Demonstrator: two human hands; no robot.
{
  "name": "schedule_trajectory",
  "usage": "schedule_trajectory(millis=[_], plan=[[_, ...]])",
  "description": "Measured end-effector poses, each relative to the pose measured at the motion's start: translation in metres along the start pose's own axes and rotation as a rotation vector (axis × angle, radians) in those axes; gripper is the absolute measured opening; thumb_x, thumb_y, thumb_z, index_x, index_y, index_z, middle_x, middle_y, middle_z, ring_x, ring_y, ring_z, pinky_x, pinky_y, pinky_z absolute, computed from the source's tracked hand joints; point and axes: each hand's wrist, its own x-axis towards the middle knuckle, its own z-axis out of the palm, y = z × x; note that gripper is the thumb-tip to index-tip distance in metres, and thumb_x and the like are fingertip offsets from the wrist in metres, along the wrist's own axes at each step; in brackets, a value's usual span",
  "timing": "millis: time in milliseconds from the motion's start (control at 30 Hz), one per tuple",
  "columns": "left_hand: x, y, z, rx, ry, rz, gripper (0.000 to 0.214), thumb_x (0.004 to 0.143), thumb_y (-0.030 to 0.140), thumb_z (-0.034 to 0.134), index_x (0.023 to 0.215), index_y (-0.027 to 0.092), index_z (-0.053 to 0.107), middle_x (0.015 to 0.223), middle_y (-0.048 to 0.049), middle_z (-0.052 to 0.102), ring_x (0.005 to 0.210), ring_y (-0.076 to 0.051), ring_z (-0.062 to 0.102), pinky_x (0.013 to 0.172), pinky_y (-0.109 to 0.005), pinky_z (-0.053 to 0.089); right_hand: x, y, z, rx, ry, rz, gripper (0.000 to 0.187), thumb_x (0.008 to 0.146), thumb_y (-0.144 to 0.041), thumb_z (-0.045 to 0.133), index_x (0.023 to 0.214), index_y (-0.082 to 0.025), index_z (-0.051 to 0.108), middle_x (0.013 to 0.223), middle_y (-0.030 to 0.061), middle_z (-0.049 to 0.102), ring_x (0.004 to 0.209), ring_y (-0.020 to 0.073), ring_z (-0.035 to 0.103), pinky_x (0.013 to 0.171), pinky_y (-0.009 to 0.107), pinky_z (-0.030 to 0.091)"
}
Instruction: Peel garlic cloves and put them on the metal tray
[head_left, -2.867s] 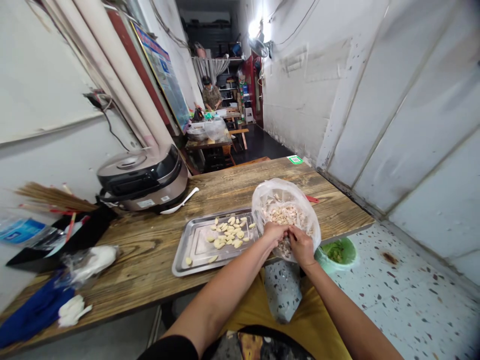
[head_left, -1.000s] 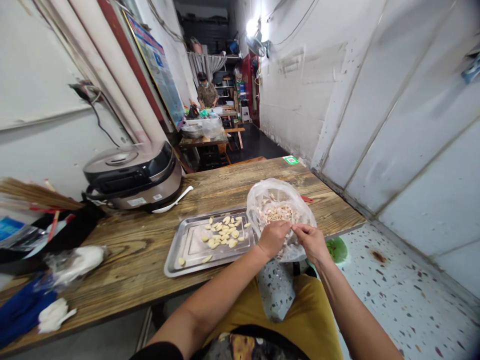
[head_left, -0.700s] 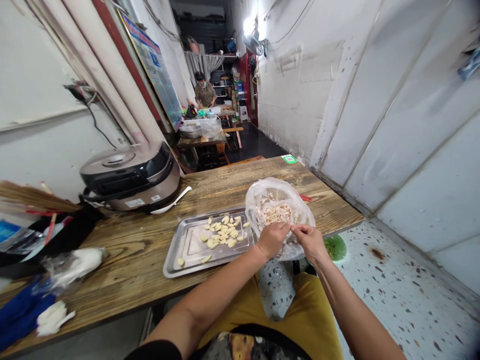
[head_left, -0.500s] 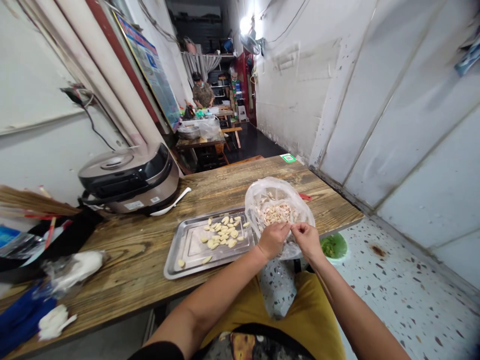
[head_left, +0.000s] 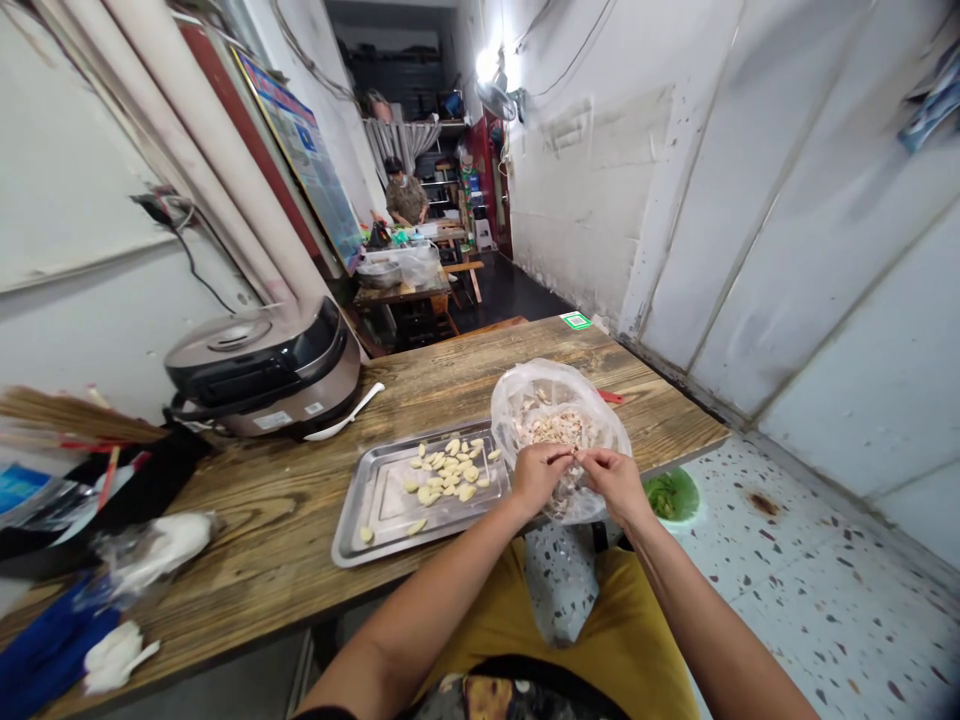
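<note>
Over the near side of a clear plastic bag (head_left: 512, 390), my left hand (head_left: 540, 477) and my right hand (head_left: 611, 482) meet fingertip to fingertip. Both are closed in a pinch on a small garlic clove (head_left: 576, 454), mostly covered by the fingers. Inside the open bag lie many unpeeled garlic cloves (head_left: 559, 427) and loose skins. Left of the bag is a shallow metal tray (head_left: 379, 505) with several pale peeled cloves (head_left: 450, 472), most toward its right half and a couple near the front left corner.
A rice cooker (head_left: 262, 370) and a white spoon (head_left: 349, 412) stand left on the wooden table (head_left: 262, 530). A red handle (head_left: 610, 397) pokes out behind the bag. A green bowl (head_left: 673, 495) is low at right. Another person (head_left: 406, 195) works at a far table.
My hands stay together over the bag, with the fingers shifted slightly around the small clove. The view has tilted a little; the tray and bag look unchanged.
</note>
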Motion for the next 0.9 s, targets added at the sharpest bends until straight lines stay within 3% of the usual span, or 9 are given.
schedule_trajectory(millis=[233, 500, 667, 900], plan=[[-0.003, 0.001, -0.003, 0.217, -0.018, 0.297, 0.019, 0.083, 0.018, 0.048, 0.089, 0.016, 0.067, 0.088, -0.0066, 0.069, 0.083, -0.015, 0.063, 0.078, -0.033, 0.051, 0.002, 0.007, 0.001, -0.018, 0.037, -0.004, 0.034, 0.054, -0.043, 0.069, 0.066, -0.012, 0.067, 0.043, -0.0035, 0.049, 0.036, 0.0052, 0.029, 0.036, 0.020, 0.022], [-0.005, 0.002, -0.009, 0.432, -0.100, 0.489, 0.026, 0.087, 0.018, 0.038, 0.091, 0.013, 0.063, 0.086, -0.0094, 0.067, 0.082, -0.016, 0.062, 0.073, -0.032, 0.052, 0.000, 0.005, -0.002, -0.090, 0.004, -0.051, 0.040, 0.057, -0.050, 0.065, 0.065, -0.011, 0.066, 0.040, -0.0028, 0.048, 0.035, 0.0061, 0.033, 0.035, 0.020, 0.024], [-0.005, 0.008, -0.011, 0.490, -0.136, 0.518, 0.025, 0.088, 0.019, 0.037, 0.092, 0.014, 0.061, 0.083, -0.0093, 0.065, 0.081, -0.016, 0.062, 0.073, -0.030, 0.051, -0.003, 0.000, -0.006, -0.168, -0.013, -0.127, 0.034, 0.061, -0.047, 0.063, 0.063, -0.013, 0.063, 0.046, -0.0010, 0.053, 0.042, 0.0092, 0.041, 0.041, 0.021, 0.030], [-0.004, 0.008, -0.008, 0.526, -0.126, 0.509, 0.026, 0.088, 0.020, 0.035, 0.091, 0.015, 0.060, 0.082, -0.0091, 0.064, 0.081, -0.016, 0.061, 0.074, -0.031, 0.051, -0.004, 0.007, 0.000, -0.363, 0.104, -0.288, 0.023, 0.071, -0.036, 0.054, 0.066, -0.015, 0.059, 0.059, 0.0033, 0.060, 0.054, 0.0141, 0.051, 0.053, 0.025, 0.039]])
